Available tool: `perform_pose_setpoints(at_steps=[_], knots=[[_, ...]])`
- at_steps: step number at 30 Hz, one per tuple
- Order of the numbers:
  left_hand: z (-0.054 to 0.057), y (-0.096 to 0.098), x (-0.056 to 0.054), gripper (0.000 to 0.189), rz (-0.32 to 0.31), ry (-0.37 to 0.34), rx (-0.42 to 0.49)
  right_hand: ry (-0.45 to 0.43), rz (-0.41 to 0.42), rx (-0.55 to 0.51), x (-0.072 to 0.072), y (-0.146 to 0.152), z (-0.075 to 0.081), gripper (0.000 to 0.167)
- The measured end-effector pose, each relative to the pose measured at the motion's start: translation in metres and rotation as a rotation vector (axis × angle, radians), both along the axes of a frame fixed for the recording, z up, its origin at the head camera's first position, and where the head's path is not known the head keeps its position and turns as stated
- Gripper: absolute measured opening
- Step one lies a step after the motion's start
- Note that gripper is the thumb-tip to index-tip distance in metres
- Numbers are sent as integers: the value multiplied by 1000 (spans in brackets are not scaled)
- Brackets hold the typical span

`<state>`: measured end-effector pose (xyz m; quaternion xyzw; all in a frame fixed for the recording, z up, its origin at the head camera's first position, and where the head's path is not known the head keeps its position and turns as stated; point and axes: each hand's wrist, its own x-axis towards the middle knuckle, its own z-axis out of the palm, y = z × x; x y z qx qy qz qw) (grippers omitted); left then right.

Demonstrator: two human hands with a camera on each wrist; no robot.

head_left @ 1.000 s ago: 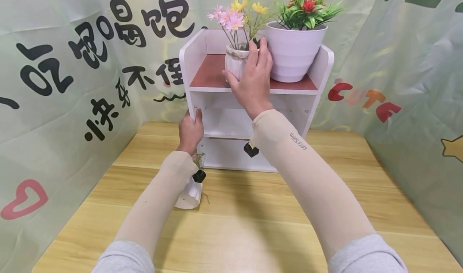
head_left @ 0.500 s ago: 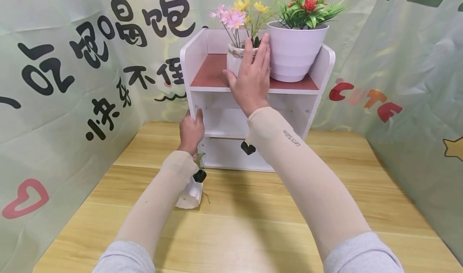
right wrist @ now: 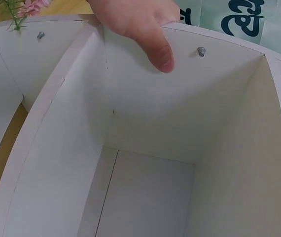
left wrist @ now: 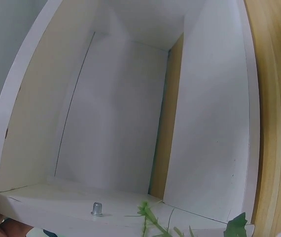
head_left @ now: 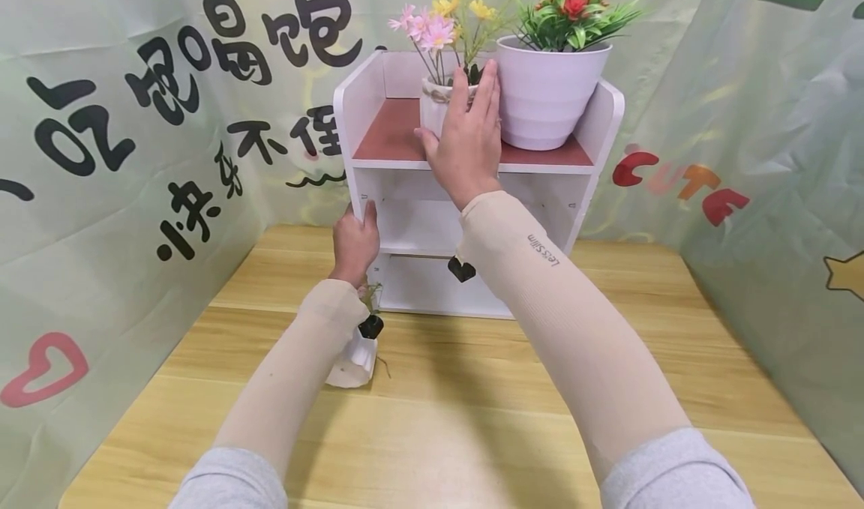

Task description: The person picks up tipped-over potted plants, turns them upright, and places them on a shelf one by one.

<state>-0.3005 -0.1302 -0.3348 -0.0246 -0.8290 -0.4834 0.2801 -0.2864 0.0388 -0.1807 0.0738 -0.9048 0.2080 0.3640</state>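
Observation:
My left hand (head_left: 355, 245) grips the left side panel of a small white shelf (head_left: 418, 224), thumb on the inner face. In the right wrist view this left hand (right wrist: 140, 24) shows over the panel edge, thumb pointing down. On the shelf's red-brown top, my right hand (head_left: 467, 138) rests against the front of a white flower pot (head_left: 434, 112) with twine round its neck. Its fingers are straight and the thumb is spread to the left. Pink flowers (head_left: 432, 31) and yellow flowers rise from this pot. My right hand covers the pot's right part.
A larger white pot (head_left: 550, 97) with red flowers stands right of the small one. Another white pot (head_left: 352, 363) is on the wooden table (head_left: 432, 434), partly hidden behind my left forearm. A metal peg (left wrist: 97, 209) sticks out inside the shelf. Printed cloth (head_left: 135, 284) surrounds the table.
My right hand's fingers have straightened against the small flower pot, which has shifted slightly toward the back. My left hand keeps its grip on the shelf panel.

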Motion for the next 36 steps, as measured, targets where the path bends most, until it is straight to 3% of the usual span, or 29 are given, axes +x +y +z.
perform_pose_setpoints(at_steps=[9,27,36], knots=[[1,0,1,45,12,-9,-17,-23,-3,5,-1,1,1,88],[0,0,2,44,-9,-43,-2,117,98,-40,4,9,-8,73],[1,0,4,46,14,4,-26,148,127,-35,11,17,-11,70]])
